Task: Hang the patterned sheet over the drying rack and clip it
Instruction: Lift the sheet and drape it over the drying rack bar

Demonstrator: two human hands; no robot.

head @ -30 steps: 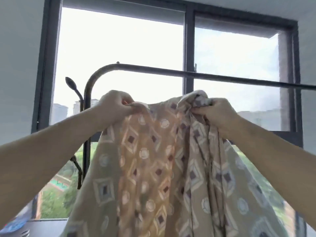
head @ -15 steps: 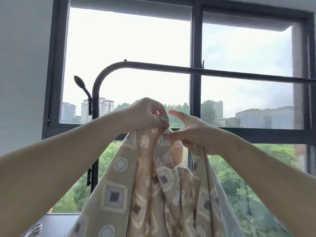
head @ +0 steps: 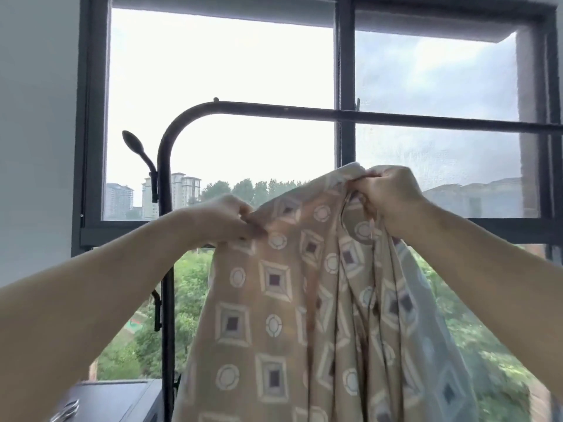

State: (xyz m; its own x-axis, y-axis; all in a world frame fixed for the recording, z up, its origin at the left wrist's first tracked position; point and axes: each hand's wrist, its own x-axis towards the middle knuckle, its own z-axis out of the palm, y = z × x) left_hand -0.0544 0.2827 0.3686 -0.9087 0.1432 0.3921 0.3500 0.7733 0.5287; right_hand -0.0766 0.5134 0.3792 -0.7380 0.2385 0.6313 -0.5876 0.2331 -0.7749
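Your 2 hands, almost touching at the sheet's top edge 0.5 s ago, are now drawn apart. Your left hand [head: 224, 219] pinches the edge of the patterned sheet [head: 274, 300] on the left. Your right hand [head: 388, 196] grips a bunched fold higher up on the right. The edge is stretched between them, so the sheet looks opened for the throw. It hangs from your hands below the top bar of the drying rack [head: 304, 109], not yet over it, and no clip shows.

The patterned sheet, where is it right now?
In the head view the patterned sheet hangs centre-right, held up by its top edge between the left hand and the right hand, below the drying rack's top bar and not yet over it.
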